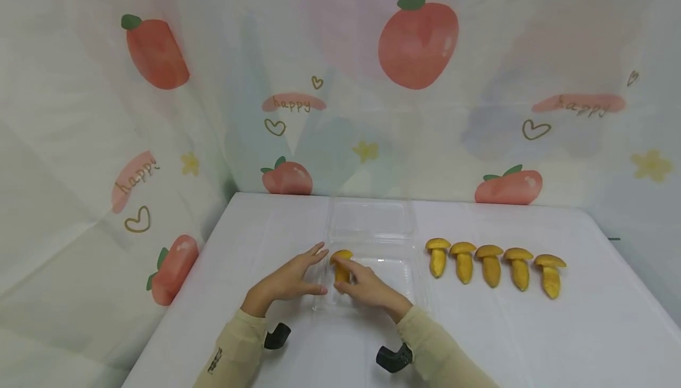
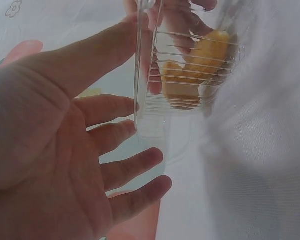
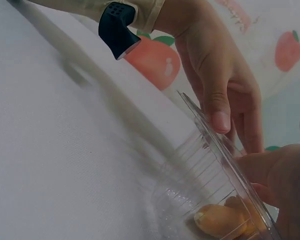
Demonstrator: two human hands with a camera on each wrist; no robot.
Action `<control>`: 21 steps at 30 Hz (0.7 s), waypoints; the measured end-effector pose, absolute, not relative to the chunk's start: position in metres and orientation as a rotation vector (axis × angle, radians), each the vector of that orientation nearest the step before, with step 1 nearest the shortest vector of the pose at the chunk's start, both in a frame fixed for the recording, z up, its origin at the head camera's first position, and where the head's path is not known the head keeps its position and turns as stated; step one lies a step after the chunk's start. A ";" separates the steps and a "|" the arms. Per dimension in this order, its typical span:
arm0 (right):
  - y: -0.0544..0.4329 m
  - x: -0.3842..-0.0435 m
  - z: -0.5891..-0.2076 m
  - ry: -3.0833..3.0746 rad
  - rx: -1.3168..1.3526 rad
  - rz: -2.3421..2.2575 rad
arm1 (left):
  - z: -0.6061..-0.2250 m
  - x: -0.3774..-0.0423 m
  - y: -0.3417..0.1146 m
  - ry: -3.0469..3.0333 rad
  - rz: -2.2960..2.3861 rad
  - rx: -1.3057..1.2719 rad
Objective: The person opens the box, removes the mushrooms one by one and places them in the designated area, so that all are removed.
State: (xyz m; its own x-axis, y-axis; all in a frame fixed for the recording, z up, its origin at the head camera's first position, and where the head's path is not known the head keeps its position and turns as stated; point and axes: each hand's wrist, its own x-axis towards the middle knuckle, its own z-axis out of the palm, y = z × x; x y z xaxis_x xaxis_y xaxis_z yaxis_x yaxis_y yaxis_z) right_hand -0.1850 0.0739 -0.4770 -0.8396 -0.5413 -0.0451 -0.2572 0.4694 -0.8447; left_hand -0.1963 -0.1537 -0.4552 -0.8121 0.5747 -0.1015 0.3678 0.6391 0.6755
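Note:
A clear plastic clamshell box point(image 1: 391, 272) lies on the table with its lid point(image 1: 370, 219) folded back. Inside, at the box's left side, is a yellow mushroom point(image 1: 342, 274) with a rounded cap. My right hand point(image 1: 369, 287) reaches over the front rim and holds this mushroom between thumb and fingers. Seen from the left wrist, the mushroom point(image 2: 207, 52) shows through the ribbed wall, low in the box. My left hand point(image 1: 289, 278) is at the box's left edge, fingers spread and fairly straight, thumb at the rim in the left wrist view.
Several more yellow mushrooms point(image 1: 492, 265) stretch in a row to the right of the box, caps toward the back. A white cloth point(image 1: 213, 293) covers the table. Behind and at the left hangs a printed curtain point(image 1: 340, 51). Black bent pieces point(image 1: 393, 358) sit at both wrists.

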 end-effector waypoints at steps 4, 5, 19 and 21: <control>0.072 -0.187 -0.479 2.430 -0.718 -1.312 | -0.455 -0.195 -0.154 2.562 0.971 0.754; 0.072 -0.187 -0.479 2.437 -0.715 -1.312 | -0.454 -0.195 -0.154 2.560 0.975 0.755; 0.082 -0.182 -0.467 2.541 -0.664 -1.413 | -0.453 -0.196 -0.154 2.557 0.971 0.735; 0.086 -0.178 -0.466 2.549 -0.626 -1.403 | -0.454 -0.195 -0.153 2.549 0.971 0.725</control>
State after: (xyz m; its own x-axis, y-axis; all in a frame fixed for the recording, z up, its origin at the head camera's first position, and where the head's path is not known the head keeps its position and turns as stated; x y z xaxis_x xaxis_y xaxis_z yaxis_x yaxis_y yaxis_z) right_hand -0.1778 0.0862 -0.4657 -0.8984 -0.4357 0.0561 -0.2803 0.4703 -0.8368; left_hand -0.1948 -0.1534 -0.4538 -0.8210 0.5600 -0.1113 0.3439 0.6406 0.6865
